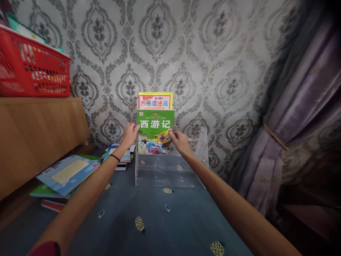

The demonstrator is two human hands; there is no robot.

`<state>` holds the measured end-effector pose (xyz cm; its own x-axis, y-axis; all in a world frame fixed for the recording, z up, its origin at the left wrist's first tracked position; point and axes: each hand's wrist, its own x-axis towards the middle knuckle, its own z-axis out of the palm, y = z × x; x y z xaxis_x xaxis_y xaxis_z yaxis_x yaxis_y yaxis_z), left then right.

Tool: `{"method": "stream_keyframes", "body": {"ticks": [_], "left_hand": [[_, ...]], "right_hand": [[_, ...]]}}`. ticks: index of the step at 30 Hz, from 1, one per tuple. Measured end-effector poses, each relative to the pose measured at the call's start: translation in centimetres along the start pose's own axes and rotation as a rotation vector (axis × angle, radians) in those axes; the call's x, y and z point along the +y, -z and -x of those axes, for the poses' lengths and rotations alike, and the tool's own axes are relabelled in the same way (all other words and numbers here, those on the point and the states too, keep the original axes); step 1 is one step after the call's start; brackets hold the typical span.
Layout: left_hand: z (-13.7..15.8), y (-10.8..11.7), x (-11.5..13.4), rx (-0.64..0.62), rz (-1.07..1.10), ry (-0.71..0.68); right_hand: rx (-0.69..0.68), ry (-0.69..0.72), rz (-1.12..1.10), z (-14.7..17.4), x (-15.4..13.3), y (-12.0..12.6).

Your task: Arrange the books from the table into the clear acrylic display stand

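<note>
A green picture book (156, 133) with white Chinese characters on its cover stands upright in a clear acrylic rack (170, 179). My left hand (130, 135) is at the book's left edge, its fingers closed along that side. On the opposite edge, my right hand (180, 141) pinches the book between thumb and fingers. Behind it rises a yellow and pink book (155, 101), its lower part hidden by the green one. The rack has several stepped tiers, and its front tiers hold no books.
A pile of books (70, 174) lies on the left, with a smaller stack (119, 156) beside the rack. A red basket (34, 67) sits on a wooden cabinet (39, 138). Dark cloth with pineapple prints covers the surface (160, 231). A purple curtain (269, 170) hangs at right.
</note>
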<state>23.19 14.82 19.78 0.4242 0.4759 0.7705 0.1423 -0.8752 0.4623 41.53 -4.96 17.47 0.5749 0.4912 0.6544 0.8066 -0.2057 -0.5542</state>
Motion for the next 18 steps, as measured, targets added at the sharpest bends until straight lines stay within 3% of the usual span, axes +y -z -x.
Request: {"method": "stream_keyframes", "body": {"ticks": [18], "left_hand": [[0.04,0.74,0.58,-0.033,0.003,0.041]], "right_hand": [[0.024,-0.001,-0.131,-0.08,0.54,-0.8]]}}
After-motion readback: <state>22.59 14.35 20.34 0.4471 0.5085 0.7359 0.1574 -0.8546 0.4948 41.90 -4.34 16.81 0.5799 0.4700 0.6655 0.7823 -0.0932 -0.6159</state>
